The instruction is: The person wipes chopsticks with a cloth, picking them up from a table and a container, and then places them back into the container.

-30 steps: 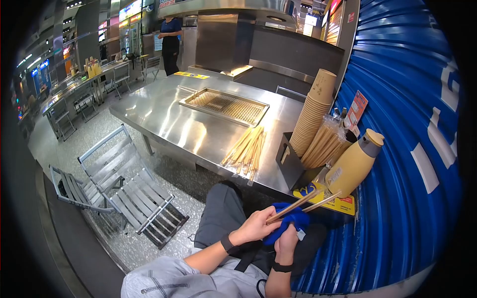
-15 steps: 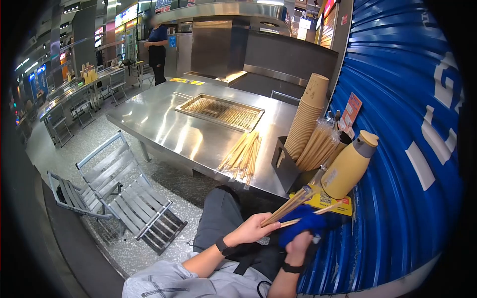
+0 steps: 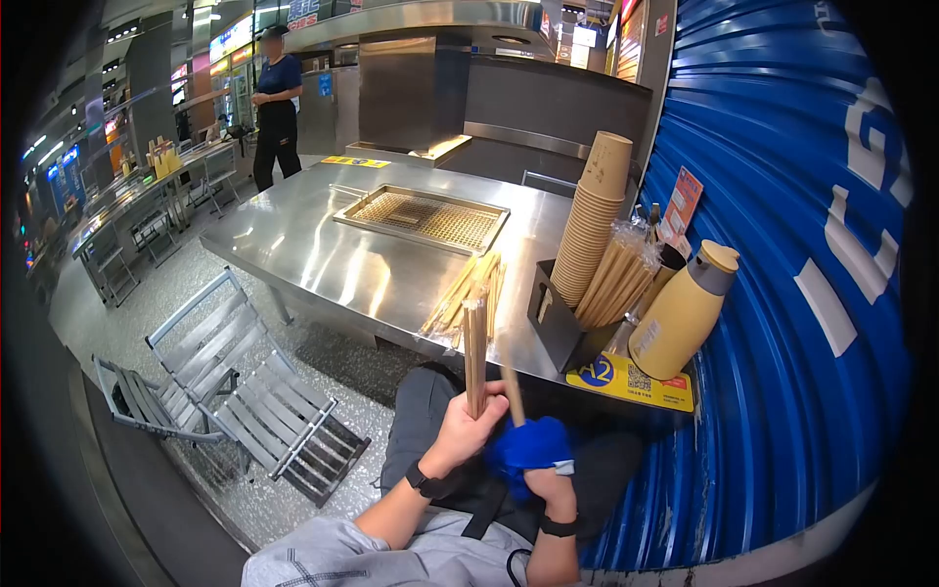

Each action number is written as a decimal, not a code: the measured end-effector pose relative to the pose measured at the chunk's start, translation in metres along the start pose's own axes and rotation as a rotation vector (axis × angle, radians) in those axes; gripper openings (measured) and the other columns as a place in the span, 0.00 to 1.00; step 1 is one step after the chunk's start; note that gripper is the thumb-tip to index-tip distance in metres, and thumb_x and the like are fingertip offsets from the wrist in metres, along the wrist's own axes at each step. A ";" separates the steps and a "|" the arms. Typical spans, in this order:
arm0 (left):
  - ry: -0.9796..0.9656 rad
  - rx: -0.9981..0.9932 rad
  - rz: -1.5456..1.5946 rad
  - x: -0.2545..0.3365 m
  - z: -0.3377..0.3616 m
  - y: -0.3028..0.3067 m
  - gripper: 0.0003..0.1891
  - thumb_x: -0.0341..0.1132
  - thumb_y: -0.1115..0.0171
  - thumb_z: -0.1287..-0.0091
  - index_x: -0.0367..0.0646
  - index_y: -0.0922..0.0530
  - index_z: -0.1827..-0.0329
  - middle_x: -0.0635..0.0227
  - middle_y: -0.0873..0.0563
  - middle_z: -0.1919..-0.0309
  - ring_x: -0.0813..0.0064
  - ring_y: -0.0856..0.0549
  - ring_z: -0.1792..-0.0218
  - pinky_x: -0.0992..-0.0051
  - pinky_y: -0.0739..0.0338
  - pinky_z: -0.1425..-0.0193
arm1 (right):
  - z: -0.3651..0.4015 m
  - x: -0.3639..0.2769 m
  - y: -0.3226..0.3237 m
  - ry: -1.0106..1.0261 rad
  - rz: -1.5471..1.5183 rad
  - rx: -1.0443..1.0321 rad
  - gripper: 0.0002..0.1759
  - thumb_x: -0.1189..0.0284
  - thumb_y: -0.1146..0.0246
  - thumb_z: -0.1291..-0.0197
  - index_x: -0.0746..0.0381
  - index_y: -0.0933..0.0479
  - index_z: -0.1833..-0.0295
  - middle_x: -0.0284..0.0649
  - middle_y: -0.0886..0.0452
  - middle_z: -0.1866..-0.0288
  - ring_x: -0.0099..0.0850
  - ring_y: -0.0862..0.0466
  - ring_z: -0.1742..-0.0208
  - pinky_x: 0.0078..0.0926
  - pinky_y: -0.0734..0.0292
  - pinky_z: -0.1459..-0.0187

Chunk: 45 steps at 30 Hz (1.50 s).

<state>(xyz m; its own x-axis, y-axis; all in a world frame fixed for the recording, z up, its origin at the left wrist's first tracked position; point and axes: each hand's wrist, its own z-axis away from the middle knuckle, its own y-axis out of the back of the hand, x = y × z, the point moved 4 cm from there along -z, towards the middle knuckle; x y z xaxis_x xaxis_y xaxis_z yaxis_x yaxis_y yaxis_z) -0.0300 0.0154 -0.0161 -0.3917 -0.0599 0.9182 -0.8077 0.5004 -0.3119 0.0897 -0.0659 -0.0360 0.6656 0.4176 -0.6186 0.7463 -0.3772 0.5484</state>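
Note:
Upright in my left hand (image 3: 468, 428) is a bundle of wrapped chopsticks (image 3: 474, 352), its fingers closed round the lower ends. My right hand (image 3: 550, 485) is wrapped in or gripping a blue cloth (image 3: 528, 446), with a blurred wooden stick (image 3: 513, 393) rising from the cloth. The two hands are close together above my lap. Beyond them, a loose pile of wrapped chopsticks (image 3: 460, 305) lies on the near edge of the steel table (image 3: 293, 230).
A black holder (image 3: 556, 328) bears stacked paper cups (image 3: 587, 240) and more wrapped chopsticks (image 3: 616, 284). Beside it are a yellow jug (image 3: 680, 318) and a yellow sign (image 3: 641, 383). A grill grate (image 3: 425, 217) is set in the table. Folding chairs (image 3: 259, 391) stand left; a person (image 3: 278, 108) stands behind.
My left hand has turned the bundle from slanting right to upright. My right hand and the cloth have moved left and down. The person at the back now faces more this way.

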 end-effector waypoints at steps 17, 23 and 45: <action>-0.006 0.122 -0.023 -0.010 0.001 0.001 0.13 0.37 0.44 0.28 0.35 0.18 0.56 0.79 0.26 0.80 0.90 0.32 0.82 0.85 0.39 0.80 | -0.004 0.006 -0.008 -0.052 -0.084 0.004 0.06 0.76 0.44 0.43 0.62 0.26 0.72 0.45 0.24 0.73 0.44 0.24 0.67 0.38 0.30 0.66; -0.061 0.114 -0.064 -0.027 0.002 -0.001 0.12 0.37 0.42 0.29 0.36 0.17 0.64 0.78 0.24 0.81 0.91 0.30 0.82 0.85 0.40 0.80 | -0.003 0.003 0.000 0.005 -0.110 0.047 0.05 0.77 0.45 0.44 0.62 0.26 0.72 0.45 0.23 0.71 0.46 0.24 0.65 0.40 0.31 0.65; -0.326 0.446 -1.184 0.007 -0.175 0.101 0.24 0.48 0.46 0.30 0.37 0.30 0.41 0.50 0.19 0.56 0.50 0.18 0.56 0.59 0.25 0.53 | 0.025 0.047 0.003 -0.287 -0.357 0.243 0.05 0.80 0.44 0.38 0.64 0.24 0.59 0.40 0.20 0.60 0.34 0.20 0.57 0.31 0.25 0.54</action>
<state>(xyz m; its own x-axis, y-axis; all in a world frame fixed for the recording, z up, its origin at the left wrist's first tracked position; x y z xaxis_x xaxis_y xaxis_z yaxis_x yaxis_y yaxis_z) -0.0375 0.2165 0.0019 0.6156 -0.5010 0.6083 -0.7852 -0.3236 0.5280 0.1227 -0.0683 -0.0773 0.3158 0.3249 -0.8915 0.8816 -0.4478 0.1491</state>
